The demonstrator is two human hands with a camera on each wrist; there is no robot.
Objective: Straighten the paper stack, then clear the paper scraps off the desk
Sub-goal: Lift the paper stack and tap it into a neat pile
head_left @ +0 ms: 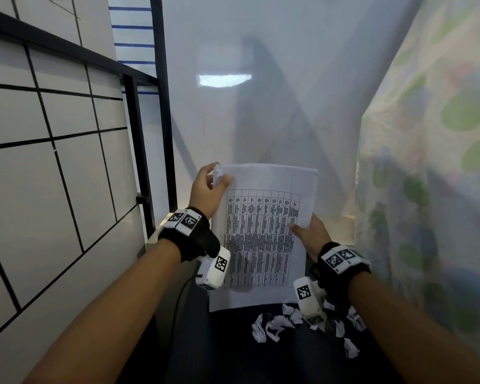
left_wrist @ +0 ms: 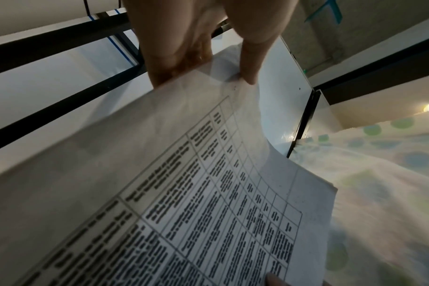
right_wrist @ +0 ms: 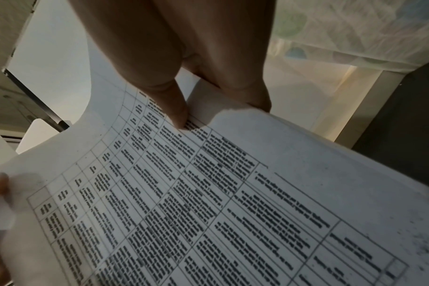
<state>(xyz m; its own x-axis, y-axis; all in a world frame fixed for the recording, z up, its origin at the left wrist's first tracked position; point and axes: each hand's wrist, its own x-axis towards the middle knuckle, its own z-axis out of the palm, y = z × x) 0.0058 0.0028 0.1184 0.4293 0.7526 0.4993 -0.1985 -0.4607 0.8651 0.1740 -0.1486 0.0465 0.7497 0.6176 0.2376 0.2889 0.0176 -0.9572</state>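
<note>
A white wall is filling the view behind everything, with a black frame running up to the left of the stack and a dotted curtain hanging to the right of it. A dark desk is lying below the stack.

The stack of printed sheets, a table of text on its top page, is being held up on end, its lower edge meeting or nearly meeting the desk; which of the two cannot be told. The wrist views are showing the sheets bowing between the two grips, and the edges at the right side are sitting slightly fanned.

Both forearms are reaching forward from the bottom corners, each wrist wearing a black strap with tagged white blocks. The left hand is reaching up to the stack's top left corner, thumb on the front and fingers behind, pinching the sheets there; the corner is crumpling under the thumb. The right hand is sitting lower, at the middle of the stack's right edge, thumb pressing the front page and fingers curling behind, gripping it.

White scraps are lying scattered on the desk just below the stack's lower right, under the right wrist.
</note>
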